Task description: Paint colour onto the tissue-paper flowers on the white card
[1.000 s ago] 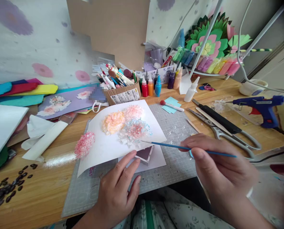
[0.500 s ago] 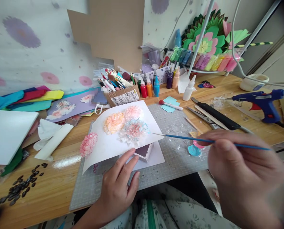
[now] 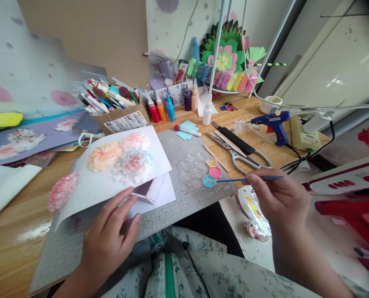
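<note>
Between the fingers of my right hand (image 3: 276, 198) is a thin blue paintbrush (image 3: 240, 180), its tip at the blue paint (image 3: 209, 181) in a clear flower-shaped palette (image 3: 195, 169). Pink paint (image 3: 215, 172) and a yellow-orange patch lie beside the blue. My left hand (image 3: 113, 227) rests with fingers spread at the lower edge of a white paper sheet (image 3: 159, 155). On that sheet are ruffled flowers: an orange one (image 3: 105, 156), a pink one (image 3: 135, 142) and a blue-and-red one (image 3: 135, 162). A shallow box (image 3: 145, 190) partly shows beneath the sheet. A pink pompom flower (image 3: 63, 191) sits at its left edge.
A grey cutting mat (image 3: 172, 147) covers the front of the table. Scissors (image 3: 231, 151), a black-handled tool (image 3: 237, 140) and a blue glue gun (image 3: 274, 124) lie to the right. Behind stand a white bottle (image 3: 207, 111), several paint bottles and a box of brushes (image 3: 125, 122).
My right hand has brought the brush from beside the flowers on the sheet to the blue paint. The view has turned to the right. My left hand stays at the paper's edge.
</note>
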The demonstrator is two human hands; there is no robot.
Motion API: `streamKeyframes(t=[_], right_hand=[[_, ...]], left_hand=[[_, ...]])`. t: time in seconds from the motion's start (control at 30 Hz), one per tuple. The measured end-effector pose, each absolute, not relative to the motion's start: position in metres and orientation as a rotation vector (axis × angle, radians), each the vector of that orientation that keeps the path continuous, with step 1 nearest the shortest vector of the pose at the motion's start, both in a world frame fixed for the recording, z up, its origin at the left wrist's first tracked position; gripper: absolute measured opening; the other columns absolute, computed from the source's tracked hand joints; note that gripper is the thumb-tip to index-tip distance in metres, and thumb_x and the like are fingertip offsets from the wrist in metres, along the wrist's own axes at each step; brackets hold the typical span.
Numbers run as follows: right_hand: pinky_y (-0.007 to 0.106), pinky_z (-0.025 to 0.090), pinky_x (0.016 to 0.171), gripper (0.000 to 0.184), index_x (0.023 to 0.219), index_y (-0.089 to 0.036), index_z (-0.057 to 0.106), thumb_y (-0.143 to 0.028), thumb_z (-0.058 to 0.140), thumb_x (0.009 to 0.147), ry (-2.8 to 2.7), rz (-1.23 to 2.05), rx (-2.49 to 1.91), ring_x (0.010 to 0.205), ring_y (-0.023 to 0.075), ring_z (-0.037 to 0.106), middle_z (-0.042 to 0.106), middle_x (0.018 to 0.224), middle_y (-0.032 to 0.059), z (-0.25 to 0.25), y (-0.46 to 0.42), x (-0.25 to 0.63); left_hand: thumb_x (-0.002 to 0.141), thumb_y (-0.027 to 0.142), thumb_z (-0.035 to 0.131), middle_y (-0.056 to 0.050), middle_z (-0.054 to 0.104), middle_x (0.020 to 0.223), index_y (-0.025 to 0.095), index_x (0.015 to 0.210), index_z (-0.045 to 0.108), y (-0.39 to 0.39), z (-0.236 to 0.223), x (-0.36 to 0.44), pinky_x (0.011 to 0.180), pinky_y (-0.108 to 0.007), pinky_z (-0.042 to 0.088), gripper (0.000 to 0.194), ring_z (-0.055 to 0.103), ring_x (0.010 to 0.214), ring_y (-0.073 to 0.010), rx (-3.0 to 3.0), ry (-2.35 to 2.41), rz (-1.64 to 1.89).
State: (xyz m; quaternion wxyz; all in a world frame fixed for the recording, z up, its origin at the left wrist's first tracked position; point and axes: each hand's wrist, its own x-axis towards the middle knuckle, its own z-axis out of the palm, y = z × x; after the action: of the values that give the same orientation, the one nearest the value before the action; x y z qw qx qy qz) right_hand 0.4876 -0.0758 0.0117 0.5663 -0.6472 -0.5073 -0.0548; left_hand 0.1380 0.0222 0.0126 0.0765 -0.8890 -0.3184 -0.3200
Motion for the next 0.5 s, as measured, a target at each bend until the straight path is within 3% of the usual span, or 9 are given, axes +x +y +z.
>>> streamKeyframes(t=[0.3, 0.4, 0.5], right_hand=[[0.023, 0.046, 0.052, 0.004, 0.085, -0.024, 0.076, -0.025, 0.078, 0.088, -1.144, -0.151, -1.473, 0.058, 0.0103, 0.064, 0.073, 0.071, -0.0031, 0.019, -0.083, 0.492], [0.026, 0.046, 0.051, 0.002, 0.087, -0.023, 0.076, -0.024, 0.078, 0.088, -0.999, -0.232, -1.343, 0.058, 0.0120, 0.063, 0.071, 0.070, -0.0028, 0.023, -0.077, 0.483], [0.030, 0.055, 0.062, 0.003, 0.092, -0.022, 0.077, -0.022, 0.077, 0.088, -0.877, -0.229, -1.215, 0.069, 0.0151, 0.068, 0.074, 0.082, -0.0008, 0.028, -0.063, 0.459]], left_hand=[[0.090, 0.005, 0.070, -0.018, 0.069, 0.133, 0.012, 0.129, 0.062, 0.022, 0.012, 0.137, 0.072, -0.030, 0.058, 0.040, 0.069, 0.071, -0.0141, -2.664, -0.937, -0.951], [0.092, 0.007, 0.067, -0.018, 0.069, 0.134, 0.013, 0.130, 0.061, 0.020, 0.014, 0.137, 0.075, -0.029, 0.060, 0.038, 0.075, 0.087, -0.0195, -2.671, -0.966, -0.944], [0.095, 0.008, 0.063, -0.016, 0.068, 0.134, 0.016, 0.131, 0.059, 0.017, 0.016, 0.139, 0.079, -0.028, 0.063, 0.037, 0.076, 0.103, -0.0226, -2.678, -1.008, -0.952]])
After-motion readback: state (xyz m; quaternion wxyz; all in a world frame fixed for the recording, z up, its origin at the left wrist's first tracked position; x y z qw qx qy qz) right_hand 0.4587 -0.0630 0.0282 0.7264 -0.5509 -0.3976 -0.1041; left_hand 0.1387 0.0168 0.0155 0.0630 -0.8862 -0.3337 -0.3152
